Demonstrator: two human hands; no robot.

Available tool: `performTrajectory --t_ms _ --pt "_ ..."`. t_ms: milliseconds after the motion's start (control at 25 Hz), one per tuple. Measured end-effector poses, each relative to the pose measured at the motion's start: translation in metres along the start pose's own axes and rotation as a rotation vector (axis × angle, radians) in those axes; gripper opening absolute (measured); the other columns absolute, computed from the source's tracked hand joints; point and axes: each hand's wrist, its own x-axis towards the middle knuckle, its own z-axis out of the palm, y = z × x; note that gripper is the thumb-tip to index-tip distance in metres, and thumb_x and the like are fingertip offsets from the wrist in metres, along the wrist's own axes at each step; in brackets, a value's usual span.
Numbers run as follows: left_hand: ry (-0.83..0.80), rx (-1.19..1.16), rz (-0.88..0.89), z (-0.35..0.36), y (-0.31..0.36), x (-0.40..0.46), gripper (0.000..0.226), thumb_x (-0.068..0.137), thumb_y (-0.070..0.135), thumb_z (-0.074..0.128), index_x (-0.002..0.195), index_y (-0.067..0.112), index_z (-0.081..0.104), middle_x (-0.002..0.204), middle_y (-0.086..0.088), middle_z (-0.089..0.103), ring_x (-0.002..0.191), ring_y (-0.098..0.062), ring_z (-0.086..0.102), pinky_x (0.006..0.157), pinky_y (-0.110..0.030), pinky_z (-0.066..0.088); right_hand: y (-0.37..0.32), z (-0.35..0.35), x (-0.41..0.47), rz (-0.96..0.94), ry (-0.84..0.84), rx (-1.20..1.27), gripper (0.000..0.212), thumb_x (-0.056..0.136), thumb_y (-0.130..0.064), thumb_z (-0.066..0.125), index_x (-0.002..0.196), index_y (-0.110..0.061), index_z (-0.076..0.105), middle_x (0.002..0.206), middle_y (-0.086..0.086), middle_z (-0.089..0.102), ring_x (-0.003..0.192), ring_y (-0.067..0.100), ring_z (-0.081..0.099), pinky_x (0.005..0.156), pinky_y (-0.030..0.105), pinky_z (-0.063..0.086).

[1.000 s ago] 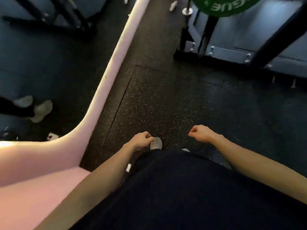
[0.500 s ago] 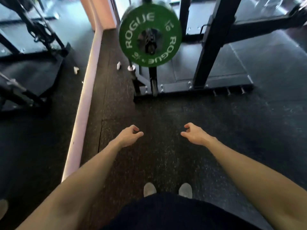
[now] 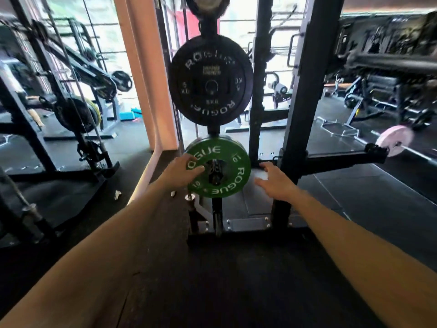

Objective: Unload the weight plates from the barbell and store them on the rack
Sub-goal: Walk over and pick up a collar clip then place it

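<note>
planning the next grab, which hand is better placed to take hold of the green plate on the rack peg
Left. The left hand already rests on the green Rogue plate at its left rim, fingers over the face. The right hand is open beside the plate's right edge, apparently not touching it.

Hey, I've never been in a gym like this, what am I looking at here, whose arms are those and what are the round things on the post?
The picture comes from a camera worn on a person's head, looking forward and down, so the two bare arms are that person's own. The round things are weight plates stored on pegs of a black steel rack. The lower one is a green plate marked ROGUE; above it hangs a larger black plate. The left hand touches the green plate's left edge, fingers resting on its face. The right hand reaches toward its right side, open and apparently not touching. At far right a pink plate sits on a barbell. The floor is dark rubber.
</note>
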Motion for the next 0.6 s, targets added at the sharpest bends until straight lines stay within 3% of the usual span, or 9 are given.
performTrajectory --t_ms 160,360,600 --pt "0.142 0.033 0.112 -0.061 0.056 0.030 0.045 0.091 0.045 0.060 0.125 0.017 0.056 0.132 -0.004 0.057 0.120 -0.023 0.053 0.100 -0.037 0.041 -0.052 -0.063 0.023 -0.120 0.111 -0.002 0.063 0.093 -0.032 0.060 0.146 -0.016 0.031 0.148 0.014 0.037 0.133 0.029 0.042 0.107 0.036 0.035" --pt "0.298 0.019 0.251 -0.131 0.114 0.056 0.038 0.092 0.039 0.061 0.121 0.014 0.056 0.123 -0.003 0.060 0.100 -0.010 0.049 0.082 -0.025 0.036 -0.112 -0.134 0.042 -0.263 0.234 -0.040 0.063 0.093 -0.034 0.059 0.146 -0.017 0.030 0.149 0.011 0.038 0.131 0.028 0.044 0.107 0.038 0.037" --pt "0.441 0.033 0.357 -0.189 0.181 0.092 0.045 0.090 0.044 0.061 0.123 0.015 0.056 0.126 -0.006 0.060 0.113 -0.024 0.056 0.088 -0.031 0.040 -0.168 -0.212 0.056 -0.404 0.376 -0.095 0.061 0.092 -0.033 0.060 0.144 -0.018 0.033 0.146 0.011 0.042 0.129 0.028 0.046 0.107 0.041 0.038"
